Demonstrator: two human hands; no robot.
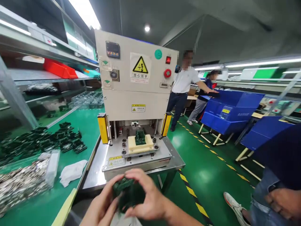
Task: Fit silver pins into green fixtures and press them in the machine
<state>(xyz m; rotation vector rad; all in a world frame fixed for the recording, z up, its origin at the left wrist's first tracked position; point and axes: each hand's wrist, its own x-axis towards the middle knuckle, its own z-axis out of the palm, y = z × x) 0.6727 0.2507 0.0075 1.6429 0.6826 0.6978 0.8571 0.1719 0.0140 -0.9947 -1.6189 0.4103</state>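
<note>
Presently, the left hand [100, 201] and right hand [150, 197] pinch a dark green circuit board [129, 194] between fingers and thumbs, held in front of a benchtop press [134, 69], whose cream fixture [134, 147] bears a similar green board [140, 137].

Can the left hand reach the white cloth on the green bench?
Probably yes. The left hand holds a green board with the right hand, but nothing stands between it and the cloth, lying nearby on the bench.

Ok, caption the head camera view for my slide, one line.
Left hand and right hand hold a dark green part before a beige press.
</note>
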